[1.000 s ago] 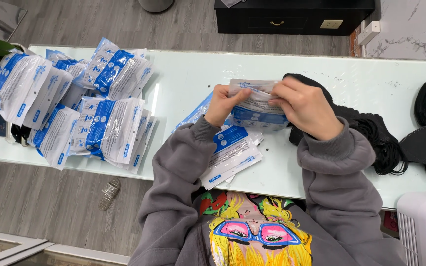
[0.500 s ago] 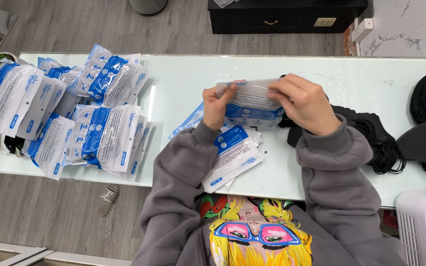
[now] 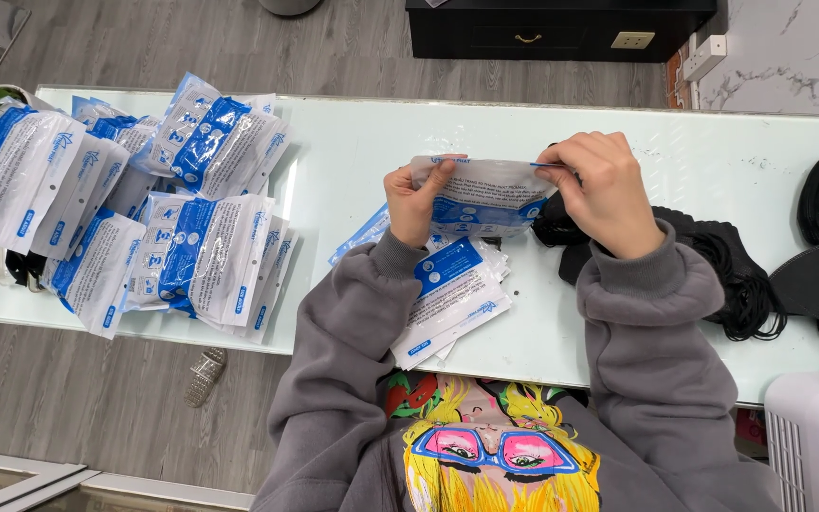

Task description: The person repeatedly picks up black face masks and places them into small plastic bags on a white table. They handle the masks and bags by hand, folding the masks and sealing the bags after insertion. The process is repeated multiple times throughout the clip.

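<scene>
hands, left (image 3: 416,199) and right (image 3: 599,190), each grip pinched shut on one packet (image 3: 485,197).

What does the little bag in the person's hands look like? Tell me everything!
The packet is a flat pouch of thin, shiny plastic, white with a blue band along its lower edge and small print across its face. It is held sideways, lifted just above the pale green glass table. The left hand pinches its left end with the thumb on top; the right hand grips its upper right corner. It looks slightly puffed and crinkled. More flat packets lie right beneath it.
</scene>
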